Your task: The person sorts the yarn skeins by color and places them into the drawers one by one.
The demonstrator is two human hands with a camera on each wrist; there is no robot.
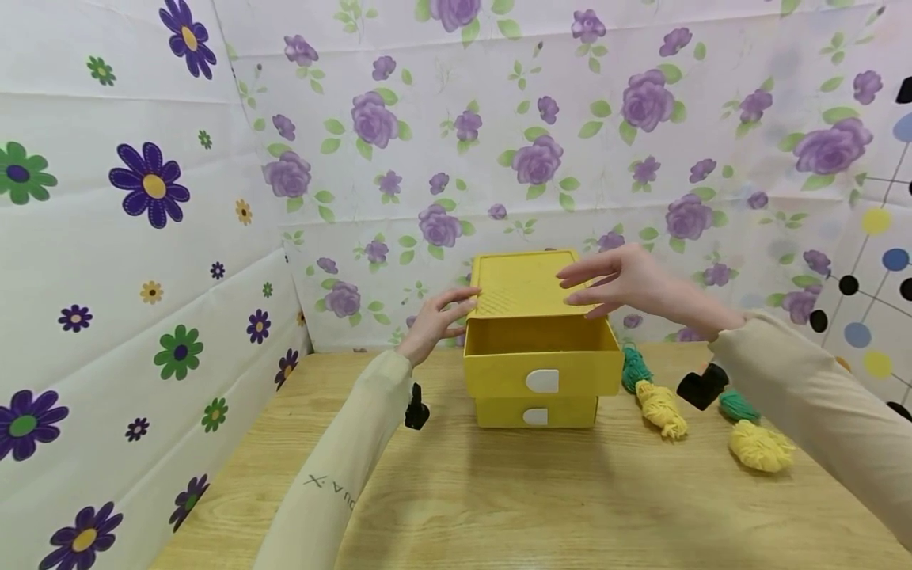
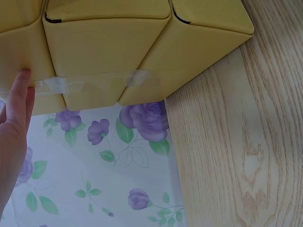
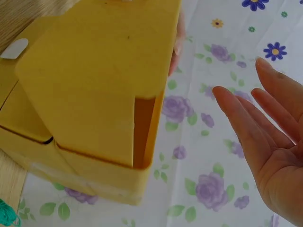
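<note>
A: Where was the box (image 1: 527, 277) placed?

B: It was stood on the table (image 1: 427, 483), near the floral backdrop (image 1: 399, 198), with its upper drawer (image 1: 499, 376) drawn out toward the wearer, farther than the lower drawer (image 1: 499, 412).

A: Which hand was placed nearer?

B: The left hand (image 1: 436, 318). The box's left side was touched by its fingertips, with the fingers nearly straight and nothing gripped; the box was set just to that hand's right.

A: And the right hand (image 1: 625, 281)?

B: It was held raised by the box's right side, fingers loosely spread, nothing pinched. In the right wrist view, a gap was seen between fingertips and box, which was placed to that hand's left.

A: Could a long axis be told?

B: The upper drawer's mouth was seen longest from left to right; the box's depth was foreshortened and could not be judged. Yarn (image 1: 661, 409) was laid to its right.
</note>
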